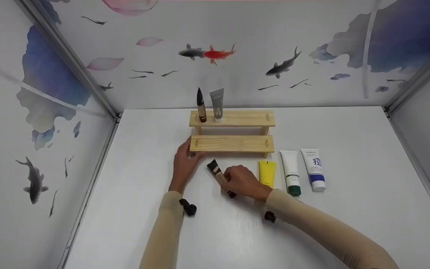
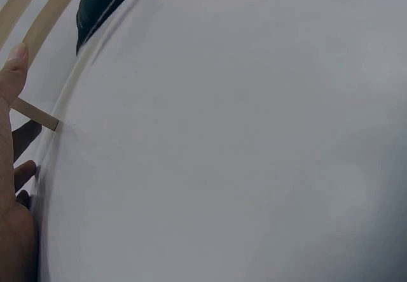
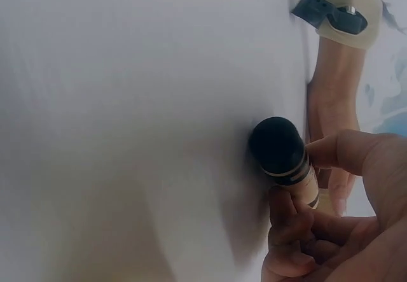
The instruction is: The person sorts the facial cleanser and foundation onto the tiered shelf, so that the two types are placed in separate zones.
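Observation:
My right hand (image 1: pixel 244 182) pinches a black-and-beige squeeze tube (image 1: pixel 215 170) between thumb and fingers, in front of a two-tier wooden rack. The tube slants, its flat black end toward the rack. Its round black cap (image 3: pixel 277 146) faces the camera in the right wrist view, close over the table. My left hand (image 1: pixel 185 166) holds the left end of the wooden rack (image 1: pixel 233 144). The thumb (image 2: pixel 18 62) lies along the lower tier's front edge, with the other fingers around the end, beside a leg (image 2: pixel 38 115).
On the upper tier stand a dark pointed tube (image 1: pixel 201 108) and a grey tube (image 1: pixel 218 104). Right of my right hand lie a yellow tube (image 1: pixel 267 172), a white tube with a green cap (image 1: pixel 292 168) and a white-and-blue tube (image 1: pixel 313 168). Printed panels (image 1: pixel 237 82) enclose the white table (image 1: pixel 353 157).

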Demonstrator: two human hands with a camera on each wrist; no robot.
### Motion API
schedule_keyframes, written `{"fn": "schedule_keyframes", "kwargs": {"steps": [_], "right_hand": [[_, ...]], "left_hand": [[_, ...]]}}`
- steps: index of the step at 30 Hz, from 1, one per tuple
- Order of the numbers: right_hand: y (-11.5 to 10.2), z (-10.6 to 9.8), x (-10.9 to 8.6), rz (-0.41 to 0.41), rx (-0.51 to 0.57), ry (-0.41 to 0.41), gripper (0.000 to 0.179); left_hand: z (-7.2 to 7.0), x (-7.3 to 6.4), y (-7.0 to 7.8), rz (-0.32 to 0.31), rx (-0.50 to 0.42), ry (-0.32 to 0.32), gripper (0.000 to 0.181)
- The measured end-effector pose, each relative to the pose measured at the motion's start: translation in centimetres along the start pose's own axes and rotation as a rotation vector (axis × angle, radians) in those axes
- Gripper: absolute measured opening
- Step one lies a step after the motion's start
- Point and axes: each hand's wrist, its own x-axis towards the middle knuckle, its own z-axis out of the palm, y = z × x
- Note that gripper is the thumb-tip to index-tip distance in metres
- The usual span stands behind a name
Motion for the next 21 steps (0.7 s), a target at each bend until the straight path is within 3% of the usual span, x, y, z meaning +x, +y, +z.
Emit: {"fn": "schedule_keyframes", "kwargs": {"steps": [11, 21], "right_hand": [[0.1, -3.5, -0.8, 0.052, 0.174, 0.128, 0.014], [2.4, -5.9, -1.8, 0.049, 0.261, 0.198, 0.027]], "left_hand": [[0.1, 0.0, -0.2, -0.032, -0.008, -0.014, 0.096], [0.2, 0.1, 0.0, -0.045, -0.002, -0.011, 0.090]]}}
